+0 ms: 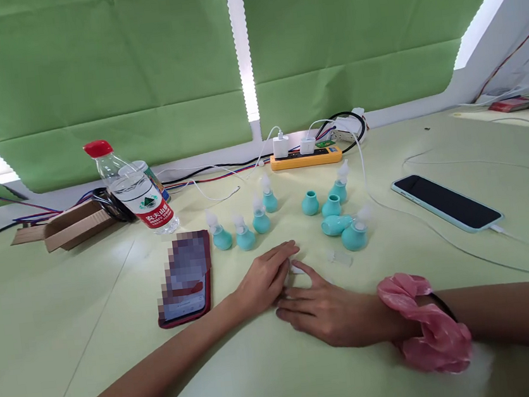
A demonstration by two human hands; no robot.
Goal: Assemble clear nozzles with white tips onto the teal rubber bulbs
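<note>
White cap piece [296, 267] sat between both hands at table centre, mostly hidden, so shape was unclear. Left hand [267, 281] lay flat, fingers loosely extended over it; right hand [328, 312], pink scrunchie [424, 323] on its wrist, rested flat with a fingertip touching it. Neither hand gripped anything. Likely light, small, rigid plastic; pinch by the sides. Teal bulbs [344, 224] stood at 12 o'clock, probably soft, squeezable rubber.

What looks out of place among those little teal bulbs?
One teal bulb lies on its side while the others stand upright. Two more lack white tips. A small clear cap lies loose by the right hand.
</note>
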